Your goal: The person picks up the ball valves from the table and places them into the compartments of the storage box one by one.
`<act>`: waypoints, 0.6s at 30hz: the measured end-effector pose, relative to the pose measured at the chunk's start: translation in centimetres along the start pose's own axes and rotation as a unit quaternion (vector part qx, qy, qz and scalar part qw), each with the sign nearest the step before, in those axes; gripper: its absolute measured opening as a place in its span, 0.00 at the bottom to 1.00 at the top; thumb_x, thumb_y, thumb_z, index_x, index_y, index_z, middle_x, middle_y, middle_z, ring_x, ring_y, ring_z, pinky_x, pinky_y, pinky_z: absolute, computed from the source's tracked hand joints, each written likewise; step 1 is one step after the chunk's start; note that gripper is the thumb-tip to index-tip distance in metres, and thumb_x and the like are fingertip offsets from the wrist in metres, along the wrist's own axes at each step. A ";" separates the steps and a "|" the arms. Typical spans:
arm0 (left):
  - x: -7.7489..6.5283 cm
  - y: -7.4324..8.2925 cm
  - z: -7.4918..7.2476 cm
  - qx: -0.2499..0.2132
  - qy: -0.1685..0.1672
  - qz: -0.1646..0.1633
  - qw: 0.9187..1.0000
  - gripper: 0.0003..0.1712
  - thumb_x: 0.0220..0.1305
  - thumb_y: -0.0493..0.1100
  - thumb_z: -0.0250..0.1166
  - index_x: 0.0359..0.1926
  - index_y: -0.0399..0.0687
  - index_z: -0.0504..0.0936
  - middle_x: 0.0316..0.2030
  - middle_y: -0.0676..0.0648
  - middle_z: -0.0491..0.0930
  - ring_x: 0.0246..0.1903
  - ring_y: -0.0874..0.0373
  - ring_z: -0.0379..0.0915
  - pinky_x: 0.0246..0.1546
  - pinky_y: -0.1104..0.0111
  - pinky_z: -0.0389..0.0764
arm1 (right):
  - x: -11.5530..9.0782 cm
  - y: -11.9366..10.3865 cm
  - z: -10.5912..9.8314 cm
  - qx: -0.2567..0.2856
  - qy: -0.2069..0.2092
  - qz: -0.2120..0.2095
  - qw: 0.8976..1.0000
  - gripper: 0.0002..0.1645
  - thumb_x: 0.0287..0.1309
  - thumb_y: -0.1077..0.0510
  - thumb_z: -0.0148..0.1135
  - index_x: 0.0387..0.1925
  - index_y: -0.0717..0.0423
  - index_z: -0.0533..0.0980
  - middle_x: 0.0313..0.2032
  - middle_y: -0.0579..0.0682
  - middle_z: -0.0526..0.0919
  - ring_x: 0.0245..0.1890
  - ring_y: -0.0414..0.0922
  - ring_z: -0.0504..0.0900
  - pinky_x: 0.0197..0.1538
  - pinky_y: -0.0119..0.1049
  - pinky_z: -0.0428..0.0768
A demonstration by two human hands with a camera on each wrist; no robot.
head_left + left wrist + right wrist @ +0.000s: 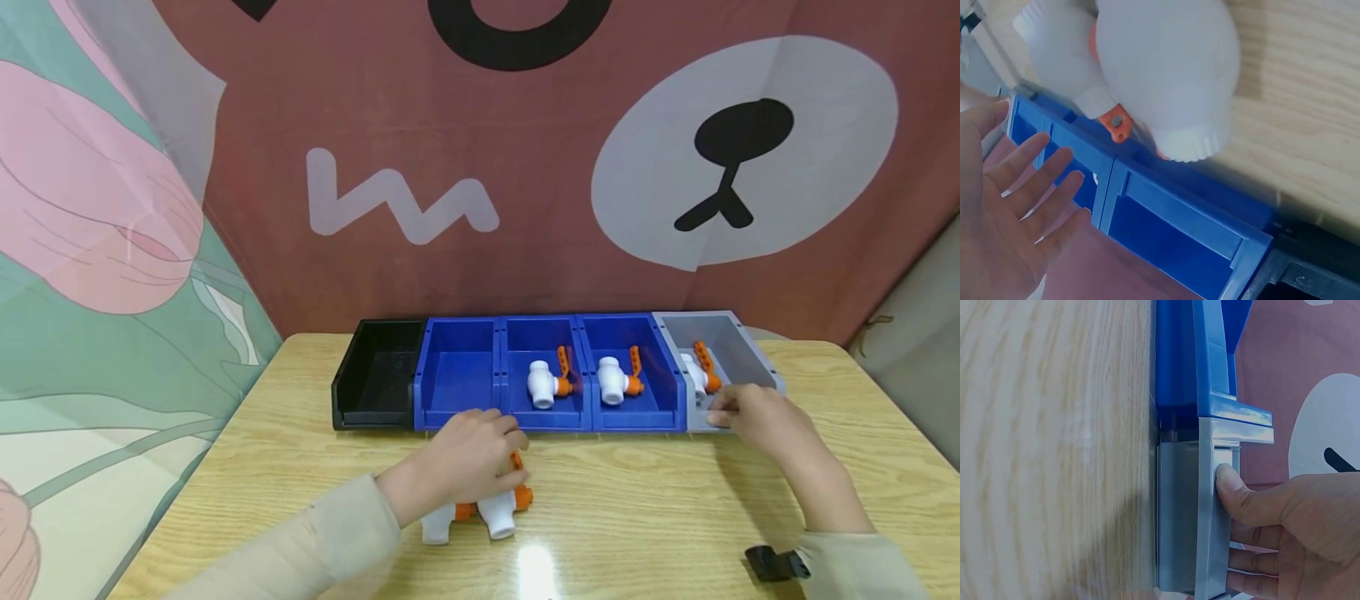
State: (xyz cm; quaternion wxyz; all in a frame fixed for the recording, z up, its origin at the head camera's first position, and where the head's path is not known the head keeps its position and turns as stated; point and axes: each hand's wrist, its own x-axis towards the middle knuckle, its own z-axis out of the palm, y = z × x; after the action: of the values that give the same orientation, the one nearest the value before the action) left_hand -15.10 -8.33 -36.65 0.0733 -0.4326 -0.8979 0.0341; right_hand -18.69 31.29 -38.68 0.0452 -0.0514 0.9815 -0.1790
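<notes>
My left hand [468,454] is over two white ball valves with orange handles on the table, a nearer one [498,515] and one to its left [437,527], partly covered by the hand. The left wrist view shows its fingers spread, with a large white valve body [1172,75] close to the camera. My right hand [768,421] is at the front of the grey bin [678,329]. Its thumb overlaps the front lip while the other fingers reach behind it, as the right wrist view shows. Inside that bin lies another ball valve [693,375], beside the fingertips.
Left of the grey bin stand a black bin [375,417] and several blue bins in one row. One ball valve [540,383] lies in the middle blue bin, another [612,382] in the right blue bin. A printed cloth [405,275] hangs behind the wooden table [637,517].
</notes>
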 end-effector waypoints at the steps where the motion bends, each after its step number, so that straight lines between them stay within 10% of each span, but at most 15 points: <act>1: -0.2 0.0 0.0 0.003 -0.001 0.004 1.000 0.21 0.66 0.62 0.62 0.47 0.54 0.86 0.41 0.55 0.83 0.39 0.61 0.78 0.41 0.69 0.81 | 0.0 0.0 0.0 0.000 0.000 0.000 1.000 0.07 0.61 0.58 0.67 0.34 0.60 0.82 0.37 0.60 0.84 0.37 0.57 0.81 0.38 0.57 0.78; 18: -1.6 0.8 0.5 0.012 -0.054 -0.012 0.998 0.27 0.64 0.70 0.58 0.44 0.56 0.85 0.45 0.54 0.82 0.39 0.59 0.75 0.39 0.68 0.80 | 0.1 0.0 -0.1 -0.002 -0.002 0.001 1.000 0.07 0.61 0.58 0.67 0.34 0.59 0.82 0.36 0.59 0.84 0.37 0.56 0.80 0.38 0.57 0.78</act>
State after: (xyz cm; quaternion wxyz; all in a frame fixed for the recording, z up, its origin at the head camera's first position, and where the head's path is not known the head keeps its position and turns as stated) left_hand -13.57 -9.08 -37.40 0.0300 -0.4181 -0.9054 0.0672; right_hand -18.80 31.26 -38.63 0.0473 -0.0506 0.9817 -0.1773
